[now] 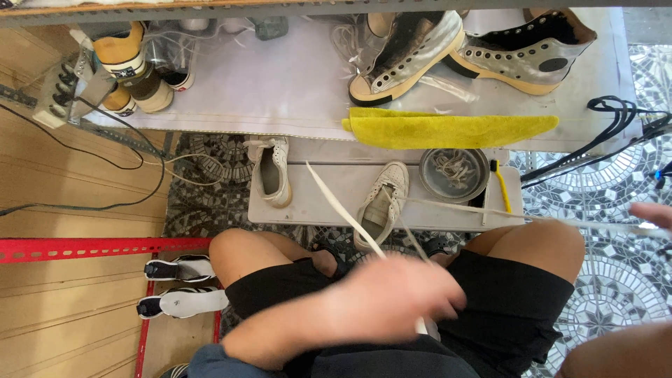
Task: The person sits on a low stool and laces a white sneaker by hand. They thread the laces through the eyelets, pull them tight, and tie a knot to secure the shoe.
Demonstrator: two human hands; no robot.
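— What are the hands doing?

— The left hand [392, 297] is blurred over the lap, closed around a white shoelace [341, 208] that runs up and away from it towards the low grey bench [315, 199]. The right hand [652, 213] shows only at the right edge of the view, fingers closed on the far end of a lace stretched taut across the knee.

— Any containers?

— One: a round metal bowl [453, 175] at the right end of the bench, holding a tangle of pale laces. A yellow-handled brush [501, 183] lies just beside it, at the bench's right edge.

— And the shoes?

— Two white sneakers [381, 203] stand on the bench, one near its left end, one in the middle with its toe over the front edge. Behind, on the higher white-covered shelf [280, 84], a yellow cloth [448, 129] hangs over the front edge, with two silver high-top sneakers [413, 49] behind it.
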